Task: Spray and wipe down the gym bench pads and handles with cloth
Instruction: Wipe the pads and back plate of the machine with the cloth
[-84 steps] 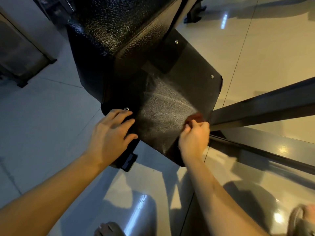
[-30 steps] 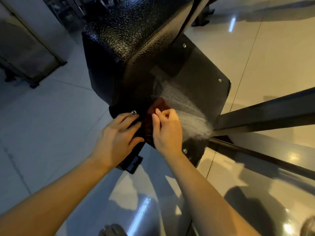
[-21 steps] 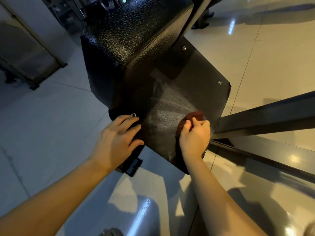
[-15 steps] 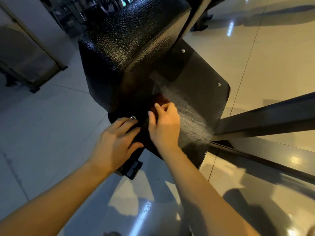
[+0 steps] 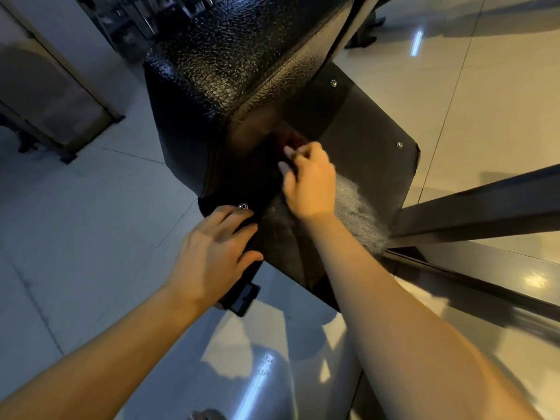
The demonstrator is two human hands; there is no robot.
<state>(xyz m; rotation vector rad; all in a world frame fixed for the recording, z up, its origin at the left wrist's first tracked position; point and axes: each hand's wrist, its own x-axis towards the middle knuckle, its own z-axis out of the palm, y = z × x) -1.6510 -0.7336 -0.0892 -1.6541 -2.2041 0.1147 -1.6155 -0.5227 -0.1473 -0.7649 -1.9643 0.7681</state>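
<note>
A black textured bench pad stands above a flat black base plate with silver bolts. My right hand grips a dark red cloth and holds it against the plate just below the pad; most of the cloth is hidden by the fingers and shadow. A pale wet streak lies on the plate right of that hand. My left hand lies flat with straight fingers on the plate's near left corner, next to a bolt.
Dark metal frame bars run out to the right from the plate. Glossy tiled floor surrounds the bench. A metal stand is at the far left and more equipment is at the top.
My right hand has slid the cloth up the plate toward the pad's lower edge, after sweeping right and back left. My left hand has stayed on the corner.
</note>
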